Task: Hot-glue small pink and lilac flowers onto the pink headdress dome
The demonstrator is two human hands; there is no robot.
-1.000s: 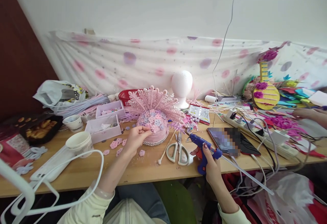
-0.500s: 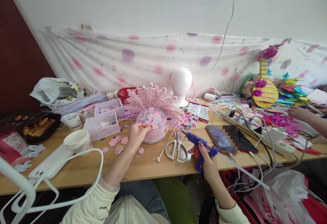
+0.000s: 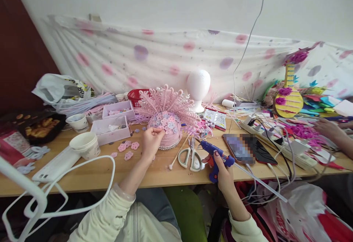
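A pink headdress stands on the table, its dome covered in small pink and lilac flowers, with a pearl-edged base and fuzzy pink plumes fanned out behind. My left hand is closed in a pinch at the dome's left side, on a small pink flower mostly hidden by the fingertips. In my right hand is a blue hot glue gun, a long clear glue stick trailing from its back. Its nozzle points left, above the scissors and apart from the headdress. Loose pink flowers lie left of my left hand.
A white foam head stands behind the headdress. Lilac boxes and paper cups sit on the left. Phones, a power strip and cables crowd the right. Another person's hand works at the far right.
My left hand has shifted slightly up and in against the dome, covering the flower more. The glue gun has moved a little left and stays in my right hand. The camera view shifted slightly.
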